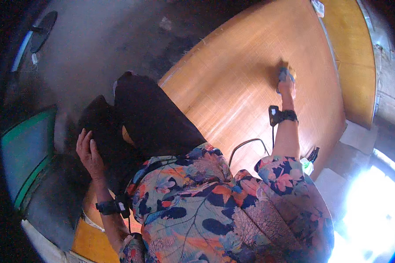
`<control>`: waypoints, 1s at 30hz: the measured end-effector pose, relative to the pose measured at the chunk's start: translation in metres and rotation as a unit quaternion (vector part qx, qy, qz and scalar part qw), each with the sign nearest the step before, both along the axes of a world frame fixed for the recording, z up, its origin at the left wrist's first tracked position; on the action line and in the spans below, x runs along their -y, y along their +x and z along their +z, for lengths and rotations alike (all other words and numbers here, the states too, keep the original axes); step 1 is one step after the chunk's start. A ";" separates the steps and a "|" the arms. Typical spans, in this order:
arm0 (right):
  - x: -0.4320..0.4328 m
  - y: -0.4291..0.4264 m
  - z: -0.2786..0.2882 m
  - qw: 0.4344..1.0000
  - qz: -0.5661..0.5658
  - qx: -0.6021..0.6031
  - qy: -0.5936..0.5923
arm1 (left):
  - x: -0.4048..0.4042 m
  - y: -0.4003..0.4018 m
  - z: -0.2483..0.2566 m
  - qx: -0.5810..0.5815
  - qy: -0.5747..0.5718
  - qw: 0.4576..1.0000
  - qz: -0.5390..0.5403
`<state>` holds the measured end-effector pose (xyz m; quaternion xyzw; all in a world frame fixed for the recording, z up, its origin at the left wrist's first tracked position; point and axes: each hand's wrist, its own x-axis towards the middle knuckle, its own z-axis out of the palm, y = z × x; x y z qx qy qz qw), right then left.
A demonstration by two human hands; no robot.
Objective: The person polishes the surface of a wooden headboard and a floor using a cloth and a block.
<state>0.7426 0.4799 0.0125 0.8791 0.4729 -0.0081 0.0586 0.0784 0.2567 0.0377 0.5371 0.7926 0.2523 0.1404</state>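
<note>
My right hand (287,88) is stretched out over a tan mat (250,62) with a fine grid of lines. It grips a small grey-blue thing (284,74), possibly a cloth or brush, which is blurred and partly covered by the fingers. A yellowish part (292,69) shows beside it; I cannot tell whether it belongs to the same thing. My left hand (90,153) holds nothing, fingers somewhat apart, at the side of my dark trousers (154,115). Black straps with small devices circle both wrists, the right one (287,116) trailing a cable (250,141).
A green-edged panel (28,154) stands at the left. Farther up is a dark disc-shaped object (45,31). Another tan surface (355,62) lies along the right, with a white bag-like item (318,8). Near my right elbow are a black object (312,154) and a green-and-white packet (306,166).
</note>
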 end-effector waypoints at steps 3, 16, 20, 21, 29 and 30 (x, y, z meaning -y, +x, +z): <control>0.025 0.031 -0.016 0.996 -0.089 -0.031 -0.005 | -0.001 -0.002 0.002 0.008 0.003 1.000 -0.009; -0.059 -0.194 -0.022 0.937 0.305 -0.033 0.168 | -0.010 -0.007 0.001 0.006 0.014 1.000 -0.018; 0.027 -0.287 -0.004 0.861 0.485 -0.136 0.071 | -0.006 -0.003 0.001 0.010 0.005 1.000 -0.002; 0.044 -0.292 -0.006 0.834 0.529 -0.150 0.037 | -0.007 0.000 0.002 0.013 0.002 1.000 0.000; 0.067 -0.267 -0.012 0.828 0.550 -0.109 0.001 | -0.008 0.002 0.007 0.002 -0.003 1.000 -0.017; 0.063 -0.259 -0.003 0.865 0.493 -0.087 -0.021 | -0.005 0.002 0.006 -0.001 -0.003 1.000 -0.014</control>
